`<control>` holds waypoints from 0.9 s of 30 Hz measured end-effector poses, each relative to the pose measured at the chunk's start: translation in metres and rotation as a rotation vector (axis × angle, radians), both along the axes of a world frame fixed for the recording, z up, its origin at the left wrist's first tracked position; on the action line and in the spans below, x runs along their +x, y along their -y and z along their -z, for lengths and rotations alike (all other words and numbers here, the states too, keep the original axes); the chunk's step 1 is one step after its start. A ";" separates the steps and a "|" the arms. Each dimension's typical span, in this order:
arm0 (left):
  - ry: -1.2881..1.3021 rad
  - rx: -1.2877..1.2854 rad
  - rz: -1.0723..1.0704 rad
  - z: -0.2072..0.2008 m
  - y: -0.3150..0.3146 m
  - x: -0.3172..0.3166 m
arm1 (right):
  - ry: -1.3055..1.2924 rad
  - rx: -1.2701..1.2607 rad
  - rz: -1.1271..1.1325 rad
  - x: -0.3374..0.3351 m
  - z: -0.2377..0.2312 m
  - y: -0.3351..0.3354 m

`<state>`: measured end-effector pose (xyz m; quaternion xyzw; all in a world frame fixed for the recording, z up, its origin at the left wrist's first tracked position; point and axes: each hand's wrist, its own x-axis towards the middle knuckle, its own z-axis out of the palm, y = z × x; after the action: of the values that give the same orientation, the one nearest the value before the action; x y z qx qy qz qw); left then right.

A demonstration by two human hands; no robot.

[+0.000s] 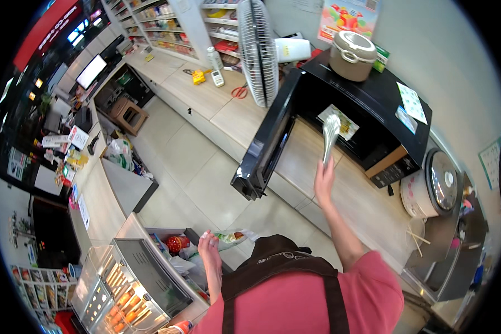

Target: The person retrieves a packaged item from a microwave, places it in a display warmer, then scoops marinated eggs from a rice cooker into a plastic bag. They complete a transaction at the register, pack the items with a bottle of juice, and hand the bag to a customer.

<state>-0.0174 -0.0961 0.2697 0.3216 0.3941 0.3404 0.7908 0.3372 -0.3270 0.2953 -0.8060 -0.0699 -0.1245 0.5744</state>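
My right hand (324, 179) is raised over the counter and grips metal tongs (330, 133). The tips of the tongs reach into the open black microwave (373, 100) and touch a flat food packet (339, 119) lying inside. The microwave door (267, 133) hangs open to the left. My left hand (209, 245) is low at my side with fingers loosely spread, holding nothing, above a plastic-wrapped item (231, 238) near the edge of a warmer cabinet.
A beige pot (352, 54) sits on top of the microwave. A white rice cooker (434, 189) stands to its right, a standing fan (257, 50) to its left. A glass food warmer (125, 289) is at lower left. Wooden counter (295, 161) runs along the wall.
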 end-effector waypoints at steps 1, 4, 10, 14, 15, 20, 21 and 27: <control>0.006 -0.003 -0.009 0.001 -0.002 -0.002 | -0.013 0.024 -0.096 -0.041 -0.018 0.003; -0.010 -0.014 0.016 0.003 -0.007 0.004 | 0.132 0.029 -0.375 -0.102 -0.088 -0.005; -0.028 0.004 0.084 -0.011 -0.023 0.028 | 0.521 -0.355 -0.817 -0.094 -0.221 -0.095; 0.007 0.022 0.067 -0.014 -0.040 0.033 | 0.429 -0.717 -0.932 -0.091 -0.221 -0.095; 0.029 0.027 0.088 -0.013 -0.044 0.035 | 0.390 -0.780 -0.898 -0.094 -0.220 -0.089; -0.033 0.081 0.116 -0.007 -0.064 0.036 | 0.187 -0.781 -0.659 -0.112 -0.232 -0.037; -0.048 0.085 0.119 -0.008 -0.067 0.039 | 0.122 -0.772 -0.599 -0.117 -0.236 -0.025; -0.072 0.065 0.121 0.007 -0.086 0.053 | -0.151 -0.498 -0.656 -0.135 -0.230 -0.008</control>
<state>0.0358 -0.0101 0.2625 0.3823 0.3909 0.2928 0.7844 0.2020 -0.3189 0.5253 -0.8622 -0.3084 0.1452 0.3747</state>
